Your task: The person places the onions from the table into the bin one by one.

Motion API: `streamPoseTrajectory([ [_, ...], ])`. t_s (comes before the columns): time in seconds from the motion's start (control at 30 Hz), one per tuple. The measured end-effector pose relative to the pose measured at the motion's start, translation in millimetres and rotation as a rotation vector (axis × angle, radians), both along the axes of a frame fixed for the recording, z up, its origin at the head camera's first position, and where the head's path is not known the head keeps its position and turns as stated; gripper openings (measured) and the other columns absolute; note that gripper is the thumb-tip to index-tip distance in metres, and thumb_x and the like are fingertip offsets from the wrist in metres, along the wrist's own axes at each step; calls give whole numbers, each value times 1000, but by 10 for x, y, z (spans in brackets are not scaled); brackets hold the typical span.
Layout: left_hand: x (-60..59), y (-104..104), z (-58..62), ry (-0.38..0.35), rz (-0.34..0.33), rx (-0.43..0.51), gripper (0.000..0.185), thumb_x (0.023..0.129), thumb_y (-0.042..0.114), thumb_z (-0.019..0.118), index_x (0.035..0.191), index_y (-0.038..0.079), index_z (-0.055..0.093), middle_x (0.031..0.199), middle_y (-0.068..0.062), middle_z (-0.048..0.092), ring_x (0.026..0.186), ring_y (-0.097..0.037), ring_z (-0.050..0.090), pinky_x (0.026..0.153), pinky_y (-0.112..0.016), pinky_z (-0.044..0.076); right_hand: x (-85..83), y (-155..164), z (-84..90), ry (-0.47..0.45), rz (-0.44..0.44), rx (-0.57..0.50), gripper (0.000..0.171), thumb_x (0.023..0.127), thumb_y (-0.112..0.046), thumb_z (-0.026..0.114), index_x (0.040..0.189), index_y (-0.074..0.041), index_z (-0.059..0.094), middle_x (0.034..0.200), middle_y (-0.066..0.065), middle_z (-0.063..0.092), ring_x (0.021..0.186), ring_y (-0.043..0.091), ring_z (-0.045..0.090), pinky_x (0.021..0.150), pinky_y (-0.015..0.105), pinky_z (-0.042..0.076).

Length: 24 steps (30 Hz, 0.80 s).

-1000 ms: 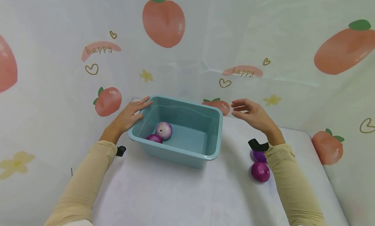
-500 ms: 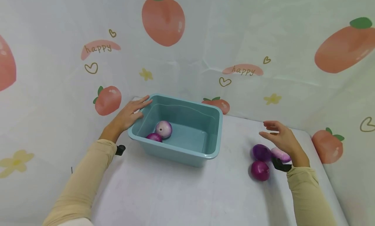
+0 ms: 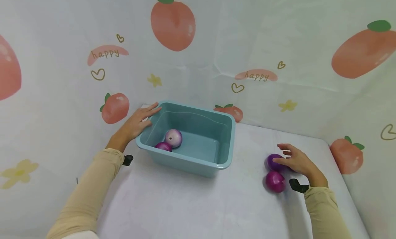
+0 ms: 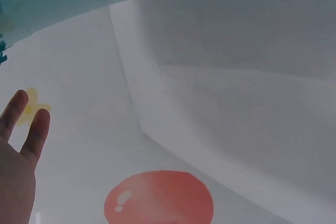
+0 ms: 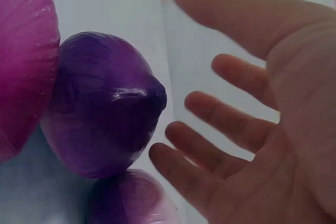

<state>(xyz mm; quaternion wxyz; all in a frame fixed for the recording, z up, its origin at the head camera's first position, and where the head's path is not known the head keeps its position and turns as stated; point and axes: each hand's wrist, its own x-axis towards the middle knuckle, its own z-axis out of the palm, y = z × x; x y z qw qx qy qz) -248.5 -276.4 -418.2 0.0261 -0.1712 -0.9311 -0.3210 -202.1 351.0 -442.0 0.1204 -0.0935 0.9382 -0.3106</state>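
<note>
- I count two onions inside the basin (image 3: 198, 136) by my left hand (image 3: 136, 122): a pale pink one (image 3: 173, 137) and a darker purple one (image 3: 163, 146) touching it, both in the corner nearest that hand
- By my right hand (image 3: 297, 161) the head view shows two more on the tabletop (image 3: 191, 204): a dark purple onion (image 3: 273, 162) under my fingertips and a magenta onion (image 3: 275, 181) just beside it, nearer me; the right wrist view shows a third, paler onion (image 5: 131, 198) below the dark one
- My left hand lies flat against the outer wall of the basin at its rim, fingers straight, grasping nothing
- My right hand is spread and relaxed over the dark purple onion, fingers not closed round it; whether they touch it I cannot tell
- The tabletop is white and smooth; a pale cloth backdrop (image 3: 198, 60) printed with peaches, hearts, flowers and "happy" hangs behind and to both sides
- The basin is rectangular teal plastic with rounded corners and a rolled rim; the onions are round with glossy, finely lined skin
</note>
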Motion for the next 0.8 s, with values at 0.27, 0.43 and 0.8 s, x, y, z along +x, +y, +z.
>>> streamPoseTrajectory([
  [0.27, 18, 16, -4, 1, 10, 10, 64, 95, 17, 42, 157, 32, 41, 171, 7, 25, 156, -39, 23, 116, -73, 27, -4, 7, -126, -34, 30, 34, 78, 89, -38, 75, 147, 4, 44, 147, 37, 48, 133, 58, 48, 106, 69, 43],
  [0.43, 14, 20, -5, 2, 10, 3, 64, 94, 17, 41, 157, 32, 41, 171, 6, 25, 156, -39, 23, 116, -73, 25, -9, -7, -225, -29, 46, 42, 76, 88, -35, 77, 145, 5, 46, 141, 36, 53, 126, 52, 56, 103, 64, 46],
  [0.8, 12, 20, -4, -5, 12, 3, 64, 95, 17, 41, 157, 33, 39, 171, 8, 23, 156, -40, 22, 116, -73, 25, -24, -53, -277, -64, 59, 59, 71, 89, -37, 75, 143, 3, 50, 135, 31, 59, 117, 40, 60, 99, 53, 50],
])
